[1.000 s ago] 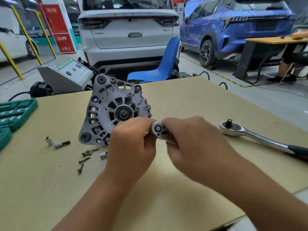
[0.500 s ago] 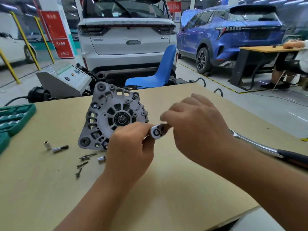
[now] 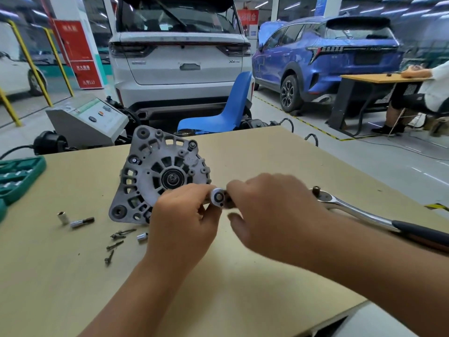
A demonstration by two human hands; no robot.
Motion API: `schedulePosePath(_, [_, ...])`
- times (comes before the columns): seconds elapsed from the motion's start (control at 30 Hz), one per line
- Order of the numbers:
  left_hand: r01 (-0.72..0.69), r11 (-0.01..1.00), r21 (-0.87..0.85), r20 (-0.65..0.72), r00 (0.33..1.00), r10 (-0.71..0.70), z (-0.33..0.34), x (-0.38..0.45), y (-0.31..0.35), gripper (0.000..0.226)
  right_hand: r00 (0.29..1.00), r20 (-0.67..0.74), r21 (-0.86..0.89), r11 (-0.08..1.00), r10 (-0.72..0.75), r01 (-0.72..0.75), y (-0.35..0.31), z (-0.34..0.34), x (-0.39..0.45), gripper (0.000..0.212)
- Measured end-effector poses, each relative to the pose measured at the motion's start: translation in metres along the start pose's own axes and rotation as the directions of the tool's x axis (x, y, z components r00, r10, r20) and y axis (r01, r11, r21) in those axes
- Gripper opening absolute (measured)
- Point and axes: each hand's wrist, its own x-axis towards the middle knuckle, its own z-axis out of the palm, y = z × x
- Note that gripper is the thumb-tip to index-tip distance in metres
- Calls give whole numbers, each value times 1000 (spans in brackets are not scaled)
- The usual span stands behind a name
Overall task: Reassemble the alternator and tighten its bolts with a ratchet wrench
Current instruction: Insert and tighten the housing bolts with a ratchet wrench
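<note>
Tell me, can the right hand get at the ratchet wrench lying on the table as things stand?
Probably yes, once freed. The ratchet wrench lies bare on the table just beyond the right hand, nothing between them. But that hand and the left hand both pinch a small round metal part.

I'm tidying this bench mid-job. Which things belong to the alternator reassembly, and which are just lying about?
In use: alternator; small round part held by left hand and right hand; ratchet wrench; loose bolts; sockets.

Lying about: blue chair; grey machine.
</note>
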Motion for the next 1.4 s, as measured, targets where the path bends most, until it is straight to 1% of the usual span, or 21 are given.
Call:
schedulePosePath(0.03, [-10, 1000, -3, 1, 1000, 10, 1, -1, 0, 7, 997, 72, 50, 998, 25, -28, -2, 2, -2, 33])
schedulePosePath(0.07, [-17, 1000, -10, 5, 1000, 17, 1, -2, 0, 7, 995, 93, 86, 995, 34, -43, -1, 2, -2, 32])
schedulePosePath(0.13, [-20, 1000, -15, 17, 1000, 20, 2, -3, -2, 8, 1000, 5, 20, 1000, -10, 10, 6, 1, 2, 12])
schedulePosePath(0.17, [-19, 1000, -9, 20, 1000, 20, 3, -2, -3, 11, 997, -65, -63, 998, -36, 32, 10, 1, 6, 8])
schedulePosePath(0.23, [-15, 1000, -2, 12, 1000, 15, 3, -1, -4, 14, 992, -121, -144, 989, -39, 22, 12, -2, 9, 19])
schedulePosePath(0.27, [-11, 1000, -1, 2, 1000, 11, 3, 0, -4, 14, 990, -134, -127, 992, -40, 23, 11, -2, 9, 16])
schedulePosePath(0.33, [-12, 1000, 8, 0, 1000, 12, 2, 0, -4, 11, 996, -86, 15, 999, -40, 41, 6, 2, 7, 8])
schedulePosePath(0.43, [-40, 998, 43, 27, 999, 39, -3, 1, -4, 6, 998, 57, 386, 922, -3, -19, 9, 9, 6, 18])
schedulePosePath(0.47, [-60, 996, 71, 16, 998, 59, -8, 1, -6, 9, 998, 56, 454, 891, -12, -15, 12, 10, 7, 20])
schedulePosePath(0.53, [-61, 983, 171, -80, 994, 76, -23, 3, -15, 20, 999, 24, 467, 884, -39, 23, 17, 13, 7, 24])
schedulePosePath(0.6, [85, 956, 281, -236, 972, -17, -42, 7, -30, 26, 999, -6, 462, 885, -50, 47, 18, 17, 6, 25])
schedulePosePath(0.67, [324, 895, 305, -290, 927, -237, -56, 10, -47, 38, 994, -86, 423, 902, -61, 92, 18, 23, 3, 25])
schedulePosePath(0.73, [488, 835, 253, -185, 872, -453, -60, 11, -61, 55, 981, -172, 291, 946, -95, 143, 17, 25, 4, 31])
schedulePosePath(0.77, [530, 825, 196, -105, 848, -520, -60, 11, -66, 62, 969, -216, 214, 963, -120, 167, 18, 26, 7, 34])
schedulePosePath(0.83, [591, 806, -6, 32, 806, -591, -57, 13, -70, 66, 942, -283, 97, 971, -181, 216, 20, 27, 14, 31])
schedulePosePath(0.87, [616, 781, -107, 80, 788, -610, -55, 13, -70, 60, 925, -311, 54, 968, -218, 246, 21, 28, 17, 27])
schedulePosePath(0.97, [622, 762, -182, 108, 782, -613, -52, 12, -73, 44, 890, -337, -12, 947, -307, 322, 27, 29, 22, 18])
schedulePosePath(1.03, [628, 751, -203, 129, 778, -615, -52, 14, -73, 44, 886, -310, -32, 935, -346, 354, 31, 29, 23, 15])
schedulePosePath(1.17, [679, 680, -277, 184, 732, -656, -53, 15, -73, 47, 879, -274, -72, 920, -390, 385, 31, 27, 23, 11])
schedulePosePath(1.27, [695, 645, -319, 209, 715, -667, -53, 15, -73, 43, 885, -240, -62, 916, -399, 397, 28, 21, 23, 11])
schedulePosePath(1.4, [728, 553, -405, 342, 682, -647, -58, 17, -75, 44, 929, -133, -38, 938, -346, 344, 15, 21, 27, 17])
